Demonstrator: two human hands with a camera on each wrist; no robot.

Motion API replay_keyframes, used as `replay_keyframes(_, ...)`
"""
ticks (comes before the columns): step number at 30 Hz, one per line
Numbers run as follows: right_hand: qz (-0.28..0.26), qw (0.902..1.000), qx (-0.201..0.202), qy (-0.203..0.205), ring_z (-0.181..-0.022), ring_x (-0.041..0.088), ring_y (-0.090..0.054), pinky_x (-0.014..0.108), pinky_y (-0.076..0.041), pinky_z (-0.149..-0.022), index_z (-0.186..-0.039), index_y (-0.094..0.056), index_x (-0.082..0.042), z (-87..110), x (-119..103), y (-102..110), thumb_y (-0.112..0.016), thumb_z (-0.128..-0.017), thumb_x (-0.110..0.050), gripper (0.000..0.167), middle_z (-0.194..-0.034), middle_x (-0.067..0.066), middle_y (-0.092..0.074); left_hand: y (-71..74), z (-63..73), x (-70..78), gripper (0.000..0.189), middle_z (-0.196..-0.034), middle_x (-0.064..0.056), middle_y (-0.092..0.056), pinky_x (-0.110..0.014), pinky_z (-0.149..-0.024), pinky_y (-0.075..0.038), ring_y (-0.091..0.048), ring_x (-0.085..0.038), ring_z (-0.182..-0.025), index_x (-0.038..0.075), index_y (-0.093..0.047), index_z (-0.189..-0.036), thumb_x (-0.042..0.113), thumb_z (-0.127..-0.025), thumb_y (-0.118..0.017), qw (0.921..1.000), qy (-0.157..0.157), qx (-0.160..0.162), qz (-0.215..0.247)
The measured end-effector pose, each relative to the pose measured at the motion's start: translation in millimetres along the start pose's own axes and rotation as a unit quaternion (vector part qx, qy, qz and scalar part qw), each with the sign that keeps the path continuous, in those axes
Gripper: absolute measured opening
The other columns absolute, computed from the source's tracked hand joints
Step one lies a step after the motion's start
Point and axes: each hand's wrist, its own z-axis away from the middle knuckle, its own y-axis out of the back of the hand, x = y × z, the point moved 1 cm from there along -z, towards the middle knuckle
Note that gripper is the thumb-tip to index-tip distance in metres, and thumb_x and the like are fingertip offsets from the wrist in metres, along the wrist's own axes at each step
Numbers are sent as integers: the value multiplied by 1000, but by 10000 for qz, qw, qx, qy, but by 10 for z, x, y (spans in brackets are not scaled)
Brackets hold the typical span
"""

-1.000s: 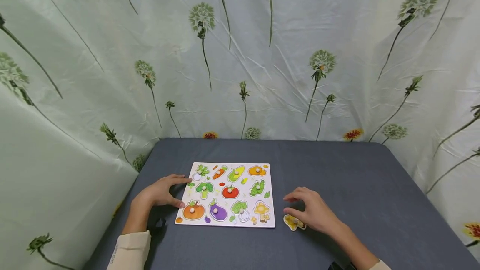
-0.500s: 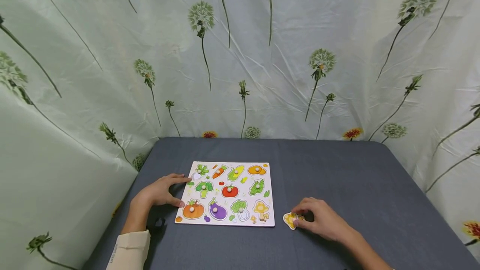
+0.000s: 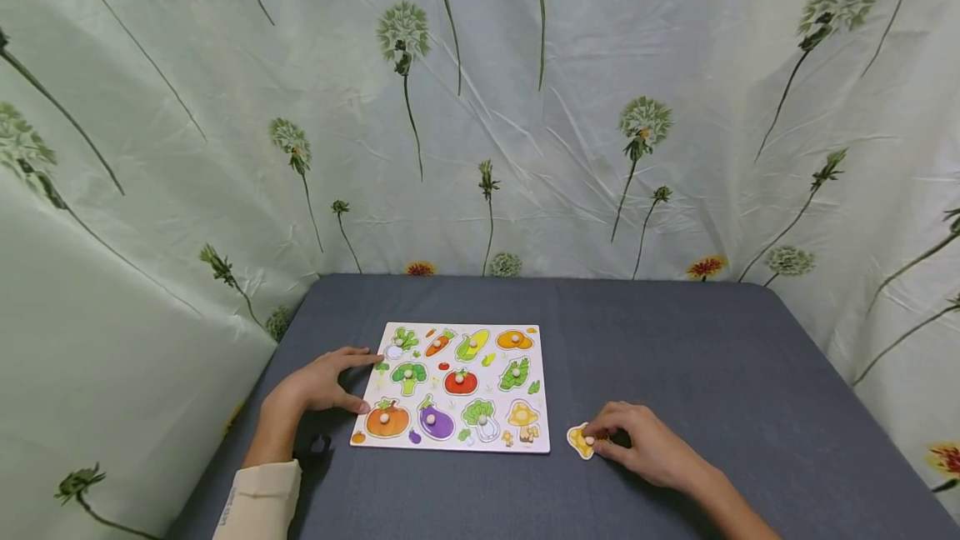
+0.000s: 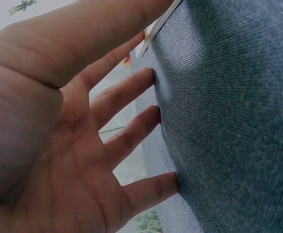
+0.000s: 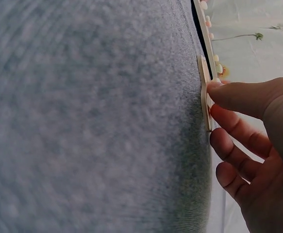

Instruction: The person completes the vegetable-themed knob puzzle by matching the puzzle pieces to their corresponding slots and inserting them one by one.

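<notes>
On the dark tabletop lies a white wooden puzzle board (image 3: 487, 447) printed with vegetables, several of its pieces bearing round knobs. My left hand (image 3: 322, 382) rests at the board's left edge, thumb and index finger touching it; in the left wrist view the other fingers (image 4: 126, 138) are spread, their tips on the cloth. To the right of the board, my right hand (image 3: 637, 444) pinches the knob of a yellow mushroom puzzle piece (image 3: 577, 442). That piece (image 5: 204, 97) lies flat on the cloth in the right wrist view, partly covered by thumb and fingers. The board's mushroom spot (image 3: 522, 415) shows no knob.
Dark grey cloth (image 3: 660, 340) covers the table, which has rounded far corners. A white curtain with dandelion prints (image 3: 555, 148) hangs behind the table and along its sides. The board's edge stands close to the left of the mushroom piece.
My right hand has come down and slightly toward me onto the mushroom piece, and its thumb and fingers have closed on the knob. The left hand and the board have stayed put.
</notes>
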Motion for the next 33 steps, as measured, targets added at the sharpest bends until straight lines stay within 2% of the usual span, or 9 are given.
replay_keyframes(5,-20,10000,-18,27,-91,-2,-62,25,-52,-75,-111,-79,-25,1,20,-8,-72,-97,-23,16,-103,-15,-71,4,16,14,90,-162,-23,-36,-79,-108,-28,-25,-60,-147,21,-53,-152,42,-74,-92,10000,15,-15,55)
replay_keyframes(11,7,9999,81,61,-90,-3,-62,25,-52,-74,-109,-79,-24,13,13,-30,-73,-97,-21,14,-101,-14,-70,-2,23,4,91,-161,-24,-36,-79,-107,-28,-24,-61,-147,20,-53,-152,42,-74,-92,10000,5,0,68)
replay_keyframes(17,52,9990,423,130,-85,-3,-61,26,-53,-72,-105,-78,-23,9,4,-23,-75,-95,-20,11,-96,-10,-70,-16,9,-9,92,-162,-22,-36,-79,-108,-28,-24,-60,-148,21,-53,-152,45,-72,-92,9999,77,11,86)
replay_keyframes(24,146,9972,697,220,-85,-2,-60,26,-53,-73,-102,-77,-23,-13,9,16,-78,-93,-17,11,-93,-1,-71,-2,11,8,92,-162,-24,-36,-79,-108,-27,-24,-60,-147,21,-53,-152,43,-73,-92,9999,8,15,109)
replay_keyframes(33,338,9954,887,88,-86,-3,-62,28,-55,-76,-102,-77,-24,-65,-36,76,-79,-91,-18,12,-96,-13,-69,6,7,19,90,-162,-23,-37,-79,-108,-28,-25,-60,-147,21,-53,-152,41,-74,-92,9999,11,5,121)
